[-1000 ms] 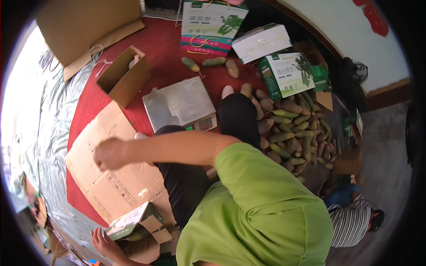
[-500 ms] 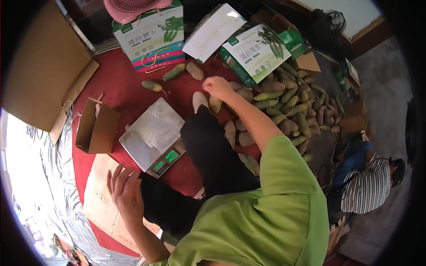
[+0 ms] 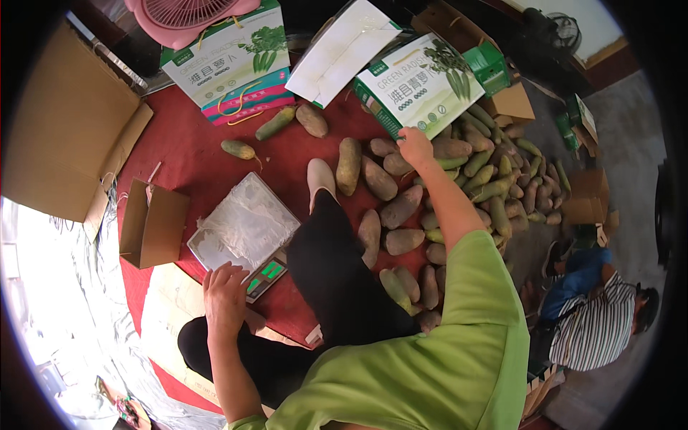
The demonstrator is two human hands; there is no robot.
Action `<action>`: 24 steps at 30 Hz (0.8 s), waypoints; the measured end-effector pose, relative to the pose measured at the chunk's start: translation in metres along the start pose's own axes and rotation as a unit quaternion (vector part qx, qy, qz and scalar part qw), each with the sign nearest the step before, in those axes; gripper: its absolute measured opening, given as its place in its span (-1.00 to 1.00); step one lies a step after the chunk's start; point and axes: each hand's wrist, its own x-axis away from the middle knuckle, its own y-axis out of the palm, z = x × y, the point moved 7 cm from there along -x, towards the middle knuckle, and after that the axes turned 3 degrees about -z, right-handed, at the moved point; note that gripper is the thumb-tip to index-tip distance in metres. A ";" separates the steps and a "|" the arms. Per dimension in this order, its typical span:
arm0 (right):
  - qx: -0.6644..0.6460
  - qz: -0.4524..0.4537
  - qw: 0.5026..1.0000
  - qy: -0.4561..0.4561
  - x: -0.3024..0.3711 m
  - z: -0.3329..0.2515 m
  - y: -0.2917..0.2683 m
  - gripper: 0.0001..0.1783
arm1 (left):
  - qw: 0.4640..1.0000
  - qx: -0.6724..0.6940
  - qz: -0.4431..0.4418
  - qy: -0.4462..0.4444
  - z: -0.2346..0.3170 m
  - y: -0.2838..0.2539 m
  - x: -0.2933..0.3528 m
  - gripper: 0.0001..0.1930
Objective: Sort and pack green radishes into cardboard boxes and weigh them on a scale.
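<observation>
My right hand (image 3: 416, 148) is closed at the lower edge of a white-and-green carton (image 3: 424, 89), above the radishes; what its fingers hold, if anything, is hidden. My left hand (image 3: 226, 297) hovers by the near edge of a digital scale (image 3: 204, 247), its fingers loosely bent and apart, holding nothing. Clear plastic film (image 3: 251, 215) covers the scale's pan, and its green display (image 3: 266, 277) is lit. Green and brownish radishes (image 3: 400, 208) lie loose beside my foot. A large heap of radishes (image 3: 494, 188) spreads to the right.
Left of the scale stands an open brown box (image 3: 163, 228). Flattened cardboard (image 3: 168, 308) lies near my left knee. A green radish (image 3: 239, 150) rests on the red cloth (image 3: 193, 136). Stacked cartons (image 3: 229, 57) carry a pink fan (image 3: 188, 18). At right, a person in a striped shirt (image 3: 593, 326) bends over.
My right hand has moved right, from above the radishes by my foot to the carton's lower edge. My left hand has shifted right, closer to the scale. The view has shifted slightly.
</observation>
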 end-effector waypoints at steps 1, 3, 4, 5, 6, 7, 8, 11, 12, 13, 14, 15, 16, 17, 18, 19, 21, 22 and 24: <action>-0.001 -0.003 1.000 -0.004 -0.012 -0.007 -0.001 -0.74 | 1.000 0.013 0.003 -0.002 -0.002 0.000 -0.002 -0.83; 0.073 0.035 0.995 -0.054 -0.037 -0.033 -0.008 -0.64 | 1.000 0.025 0.007 -0.008 -0.006 -0.001 -0.006 -0.83; 0.074 0.034 0.995 -0.054 -0.051 -0.040 -0.008 -0.64 | 1.000 0.026 0.003 -0.016 -0.006 0.000 -0.010 -0.83; 0.099 0.034 0.992 -0.071 -0.066 -0.049 -0.008 -0.61 | 0.999 0.027 -0.001 -0.022 -0.007 0.001 -0.013 -0.84; 0.124 0.034 0.988 -0.088 -0.081 -0.061 -0.007 -0.57 | 0.999 0.027 -0.001 -0.023 -0.006 0.001 -0.016 -0.84; 0.123 0.034 0.988 -0.088 -0.094 -0.072 -0.006 -0.57 | 0.999 0.022 -0.011 -0.024 -0.006 0.003 -0.019 -0.83; 0.141 0.036 0.984 -0.099 -0.105 -0.084 -0.004 -0.53 | 0.999 0.017 -0.022 -0.024 -0.006 0.004 -0.021 -0.83; 0.186 0.038 0.976 -0.106 -0.137 -0.107 0.007 -0.47 | 0.999 0.020 -0.034 -0.031 -0.011 0.010 -0.024 -0.82; 0.210 0.032 0.971 -0.107 -0.146 -0.109 0.012 -0.44 | 0.999 0.020 -0.040 -0.031 -0.014 0.011 -0.024 -0.80; 0.211 0.034 0.971 -0.103 -0.154 -0.106 0.016 -0.44 | 0.999 0.020 -0.040 -0.026 -0.014 0.011 -0.026 -0.80; 0.225 0.057 0.964 -0.125 -0.160 -0.107 0.018 -0.43 | 0.998 0.024 -0.047 -0.043 -0.015 0.012 -0.029 -0.80; 0.239 0.077 0.956 -0.150 -0.161 -0.111 0.021 -0.42 | 0.996 0.029 -0.055 -0.063 -0.016 0.013 -0.028 -0.79; 0.240 0.076 0.956 -0.149 -0.164 -0.109 0.023 -0.42 | 0.996 0.030 -0.060 -0.064 -0.017 0.014 -0.029 -0.79; 0.253 0.049 0.954 -0.154 -0.167 -0.106 0.028 -0.42 | 0.996 0.031 -0.060 -0.063 -0.015 0.013 -0.032 -0.79; 0.265 0.022 0.951 -0.160 -0.169 -0.104 0.032 -0.42 | 0.995 0.031 -0.066 -0.066 -0.012 0.011 -0.035 -0.78; 0.267 0.022 0.950 -0.161 -0.168 -0.103 0.032 -0.42 | 0.995 0.031 -0.072 -0.068 -0.011 0.011 -0.037 -0.78; 0.274 0.021 0.947 -0.166 -0.160 -0.104 0.033 -0.44 | 0.994 0.041 -0.074 -0.068 -0.011 0.014 -0.035 -0.78; 0.274 0.020 0.947 -0.166 -0.156 -0.105 0.031 -0.44 | 0.993 0.050 -0.077 -0.068 -0.012 0.014 -0.033 -0.77; 0.292 0.006 0.938 -0.184 -0.143 -0.108 0.026 -0.50 | 0.993 0.052 -0.079 -0.076 -0.015 0.014 -0.030 -0.77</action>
